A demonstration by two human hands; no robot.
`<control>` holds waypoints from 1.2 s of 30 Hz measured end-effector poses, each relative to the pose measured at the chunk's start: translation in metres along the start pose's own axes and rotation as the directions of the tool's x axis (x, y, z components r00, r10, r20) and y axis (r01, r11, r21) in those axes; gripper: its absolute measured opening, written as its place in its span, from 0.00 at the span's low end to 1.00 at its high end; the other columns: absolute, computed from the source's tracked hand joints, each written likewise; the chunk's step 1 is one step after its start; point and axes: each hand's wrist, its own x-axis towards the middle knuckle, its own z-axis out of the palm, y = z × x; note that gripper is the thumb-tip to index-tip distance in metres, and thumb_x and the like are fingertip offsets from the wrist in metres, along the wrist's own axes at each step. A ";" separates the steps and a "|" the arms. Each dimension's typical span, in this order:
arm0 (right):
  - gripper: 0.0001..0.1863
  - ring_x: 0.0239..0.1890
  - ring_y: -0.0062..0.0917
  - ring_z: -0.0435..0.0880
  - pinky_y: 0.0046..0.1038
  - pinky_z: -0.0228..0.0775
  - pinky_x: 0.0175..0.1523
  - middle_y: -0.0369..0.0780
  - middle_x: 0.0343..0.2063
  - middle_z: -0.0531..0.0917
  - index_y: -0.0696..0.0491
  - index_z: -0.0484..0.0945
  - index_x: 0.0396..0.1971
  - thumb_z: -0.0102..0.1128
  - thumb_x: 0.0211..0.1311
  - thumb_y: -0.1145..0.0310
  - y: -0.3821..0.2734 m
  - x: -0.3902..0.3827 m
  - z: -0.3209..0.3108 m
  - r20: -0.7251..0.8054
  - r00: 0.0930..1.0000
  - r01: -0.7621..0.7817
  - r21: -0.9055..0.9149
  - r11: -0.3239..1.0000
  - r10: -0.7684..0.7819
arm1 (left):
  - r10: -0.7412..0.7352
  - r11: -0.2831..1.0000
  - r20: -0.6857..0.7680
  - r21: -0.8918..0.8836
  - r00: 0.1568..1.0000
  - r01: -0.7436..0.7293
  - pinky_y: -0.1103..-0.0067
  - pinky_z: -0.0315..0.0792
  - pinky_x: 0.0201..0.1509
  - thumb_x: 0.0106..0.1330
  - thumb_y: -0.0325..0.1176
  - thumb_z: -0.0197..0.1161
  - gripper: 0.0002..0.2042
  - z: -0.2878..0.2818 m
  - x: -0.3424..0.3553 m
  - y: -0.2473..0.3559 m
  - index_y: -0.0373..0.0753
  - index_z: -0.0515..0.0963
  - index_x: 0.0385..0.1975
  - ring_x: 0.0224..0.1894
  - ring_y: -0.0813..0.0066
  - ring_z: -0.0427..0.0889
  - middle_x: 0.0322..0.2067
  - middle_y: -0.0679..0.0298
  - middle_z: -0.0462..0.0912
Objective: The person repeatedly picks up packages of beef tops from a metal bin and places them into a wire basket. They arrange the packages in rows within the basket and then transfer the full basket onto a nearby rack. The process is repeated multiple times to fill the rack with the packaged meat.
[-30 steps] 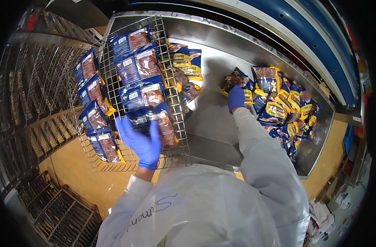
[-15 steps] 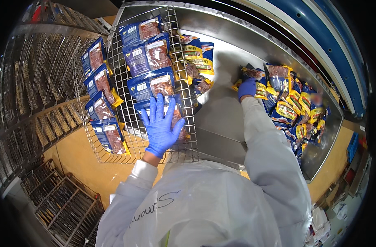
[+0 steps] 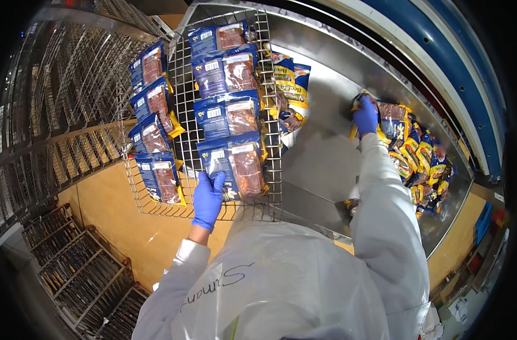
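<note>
My left hand [image 3: 207, 198], in a blue glove, has its fingers closed at the lower left corner of a blue pouch of reddish-brown meat pieces [image 3: 248, 170]. That pouch lies nearest me in a column of several pouches on the wire rack [image 3: 274, 187]. Far off to the right, my right hand [image 3: 366, 117], also gloved, is closed on a pouch [image 3: 353, 134] at the left edge of a pile of blue-and-yellow pouches [image 3: 410, 152]. My glove hides most of that pouch.
Another column of pouches [image 3: 156, 136] runs down the rack's left side. Beyond its right side, more pouches [image 3: 292, 85] lie on the metal tray [image 3: 321, 158]. Tall wire shelving [image 3: 66, 113] stands left, stacked racks [image 3: 83, 272] lower left. A blue-white curved structure [image 3: 456, 68] borders the far right.
My left hand has moved from lying spread over the nearest pouch to its lower left corner, its fingers now closed. My right hand remains at the pile's left edge. The whole view has shifted slightly.
</note>
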 end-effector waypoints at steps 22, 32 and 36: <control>0.17 0.36 0.29 0.80 0.29 0.71 0.40 0.43 0.32 0.80 0.58 0.72 0.42 0.57 0.58 0.62 -0.372 -0.202 -0.054 0.108 0.976 0.135 0.370 0.919 -0.187 | 0.061 0.736 0.330 -0.653 0.942 0.181 0.68 0.71 0.44 0.57 0.64 0.55 0.33 -0.113 0.170 0.007 0.36 0.75 0.45 0.44 0.63 0.79 0.38 0.56 0.81; 0.24 0.35 0.30 0.82 0.27 0.73 0.40 0.47 0.34 0.82 0.60 0.75 0.46 0.60 0.53 0.59 -0.370 -0.184 -0.072 0.639 0.741 -0.415 0.193 0.889 0.206 | 0.412 0.874 -0.242 -0.168 0.878 -0.457 0.64 0.72 0.42 0.56 0.54 0.61 0.28 -0.111 0.147 0.024 0.29 0.72 0.38 0.37 0.46 0.80 0.33 0.42 0.80; 0.24 0.35 0.26 0.81 0.25 0.72 0.40 0.45 0.36 0.82 0.60 0.74 0.48 0.62 0.52 0.63 -0.388 -0.185 -0.076 0.549 0.836 -0.301 0.448 0.842 0.006 | 0.232 0.971 -0.255 0.120 0.939 -0.207 0.60 0.71 0.40 0.58 0.53 0.61 0.28 -0.123 0.155 0.015 0.31 0.68 0.44 0.35 0.48 0.80 0.34 0.47 0.81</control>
